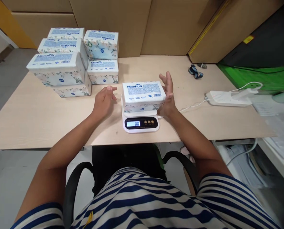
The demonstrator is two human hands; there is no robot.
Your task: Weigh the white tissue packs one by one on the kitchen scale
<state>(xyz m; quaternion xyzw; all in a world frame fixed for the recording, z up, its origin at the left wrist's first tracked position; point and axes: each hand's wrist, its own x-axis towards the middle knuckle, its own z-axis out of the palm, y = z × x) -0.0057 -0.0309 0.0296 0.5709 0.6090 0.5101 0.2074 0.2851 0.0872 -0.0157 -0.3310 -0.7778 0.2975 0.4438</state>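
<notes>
Manhua pack (143,93), one, sits on one white scale (142,130) at the centre of the frame, the display (133,124) reading 0.0. Six more packs (58,63) show, stacked at upper left. Left hand (105,101), left of centre, has its fingers loosely curled, holding nothing. Right hand (169,101), fingers partly spread, stands at the pack's right end; whether it touches, I cannot tell.

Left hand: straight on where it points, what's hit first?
Probably the tissue pack on the white scale: the left hand points right, toward its left side, across a gap. Height is unclear; the scale's edge could come first.
</notes>
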